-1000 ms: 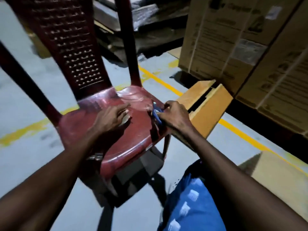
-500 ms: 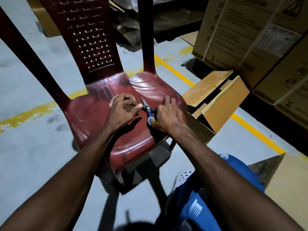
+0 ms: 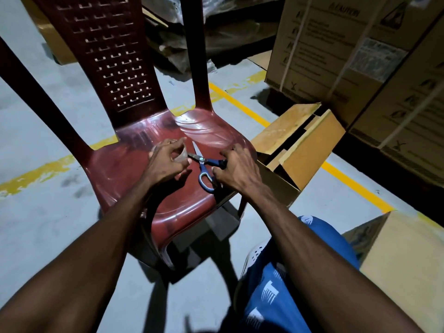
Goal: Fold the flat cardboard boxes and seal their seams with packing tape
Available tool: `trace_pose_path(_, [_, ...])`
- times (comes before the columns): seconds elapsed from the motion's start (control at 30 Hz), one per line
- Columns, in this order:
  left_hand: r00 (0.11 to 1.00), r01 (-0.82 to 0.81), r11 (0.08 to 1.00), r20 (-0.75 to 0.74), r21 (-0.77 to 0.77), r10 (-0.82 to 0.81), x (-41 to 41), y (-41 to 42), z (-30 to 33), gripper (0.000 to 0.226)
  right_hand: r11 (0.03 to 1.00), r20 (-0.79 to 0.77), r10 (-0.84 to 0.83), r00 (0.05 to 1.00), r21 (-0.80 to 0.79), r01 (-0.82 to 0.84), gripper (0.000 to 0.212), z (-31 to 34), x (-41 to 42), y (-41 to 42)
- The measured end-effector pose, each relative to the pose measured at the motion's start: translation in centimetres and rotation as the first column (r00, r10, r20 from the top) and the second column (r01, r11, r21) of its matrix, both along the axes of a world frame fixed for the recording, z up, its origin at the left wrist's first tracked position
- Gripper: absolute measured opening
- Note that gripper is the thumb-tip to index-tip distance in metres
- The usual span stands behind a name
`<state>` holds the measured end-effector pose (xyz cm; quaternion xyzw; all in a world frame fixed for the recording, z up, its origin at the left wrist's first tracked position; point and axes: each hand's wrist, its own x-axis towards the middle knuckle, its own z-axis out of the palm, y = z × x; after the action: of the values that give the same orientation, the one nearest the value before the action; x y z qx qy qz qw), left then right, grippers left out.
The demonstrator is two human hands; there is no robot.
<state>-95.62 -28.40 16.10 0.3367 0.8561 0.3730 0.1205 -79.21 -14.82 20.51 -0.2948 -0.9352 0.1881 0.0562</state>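
Note:
Over the seat of a dark red plastic chair (image 3: 134, 169), my left hand (image 3: 168, 162) grips a roll of clear packing tape (image 3: 180, 156), mostly hidden by the fingers. My right hand (image 3: 236, 168) holds blue-handled scissors (image 3: 204, 167) by the handles; the blades are spread open and point toward the tape roll. An open cardboard box (image 3: 300, 145) with raised flaps stands on the floor to the right of the chair. Another cardboard box (image 3: 406, 255) sits at the lower right.
Large printed cartons (image 3: 348, 44) with white straps are stacked at the right and back right. Yellow floor lines (image 3: 240, 102) cross the grey concrete floor. Dark wrapped material lies behind the chair. My blue-clad knee (image 3: 288, 284) is at the bottom right.
The left hand lifted the tape roll off the seat. The scissors' blades opened wider and now point at the roll. The view moved closer to the chair.

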Motion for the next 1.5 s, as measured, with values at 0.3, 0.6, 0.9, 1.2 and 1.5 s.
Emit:
trace_pose_path(0.3, [0.995,0.024,0.957,-0.085,-0.289,-0.051,5.1,3.5,4.7,0.126,0.981,-0.149,-0.176,0.973,-0.112,0.161,0.043,3.7,9.0,4.1])
trace_pose_path(0.6, [0.848,0.53,0.84,0.045,-0.117,-0.528,22.6,18.8,7.2,0.067,0.847,-0.102,-0.526,0.844,-0.152,0.509,0.042,3.5,30.2,9.6])
trace_pose_path(0.9, [0.721,0.668,0.708,0.437,-0.231,-0.538,38.1,24.7,-1.9,0.094,0.53,0.138,-0.829,0.541,-0.113,0.841,0.057,-3.7,52.5,10.6])
trace_pose_path(1.2, [0.728,0.555,0.812,0.578,-0.179,-0.37,41.5,26.4,-4.7,0.088,0.185,0.047,-0.968,0.247,-0.533,0.826,0.074,-8.7,55.9,11.8])
trace_pose_path(1.5, [0.66,0.404,0.869,0.566,0.287,-0.494,42.7,27.2,2.1,0.035,0.415,-0.416,-0.891,0.182,-0.583,0.699,0.062,-2.8,55.5,12.2])
